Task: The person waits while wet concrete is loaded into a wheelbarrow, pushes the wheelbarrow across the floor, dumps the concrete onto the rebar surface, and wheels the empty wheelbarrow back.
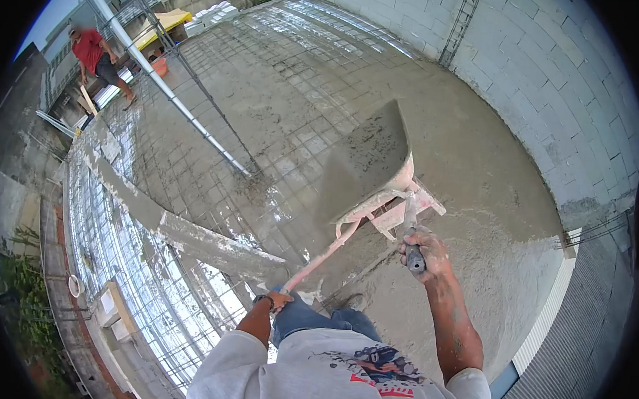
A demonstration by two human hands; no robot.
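Evidently tilted, the wheelbarrow [373,155] sits just right of centre in the frame, its concrete-smeared tray leaning left over wet concrete [479,128] and steel mesh [158,139]. Your left hand [281,300] is closed around the left handle [322,259], lower centre; your right hand [431,254] grips the right handle [411,214], apparently held higher to keep that lean, the wide spacing probably giving steadier control.
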